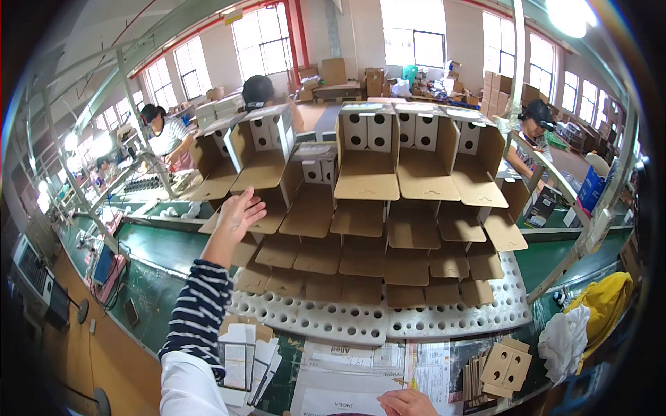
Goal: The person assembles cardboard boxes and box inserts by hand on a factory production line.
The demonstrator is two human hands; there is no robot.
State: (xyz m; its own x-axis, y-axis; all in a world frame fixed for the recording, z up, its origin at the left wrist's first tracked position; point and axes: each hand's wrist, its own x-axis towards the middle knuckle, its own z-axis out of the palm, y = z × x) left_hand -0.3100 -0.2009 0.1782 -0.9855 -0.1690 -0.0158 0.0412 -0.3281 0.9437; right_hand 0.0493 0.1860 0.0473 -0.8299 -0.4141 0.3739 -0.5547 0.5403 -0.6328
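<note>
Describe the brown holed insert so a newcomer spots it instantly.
Find the stacked open boxes on white foam slabs. In front of the slabs, right of the person's right hand, lies the brown insert. Unlike the slim brown pieces just left of it, it shows its broad face, pierced by dark holes.

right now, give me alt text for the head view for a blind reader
Stacked open cardboard boxes fill the middle, standing on white perforated slabs; the person's open left hand is by their left side. The right hand shows at the lower edge. Other people are beyond.
</note>
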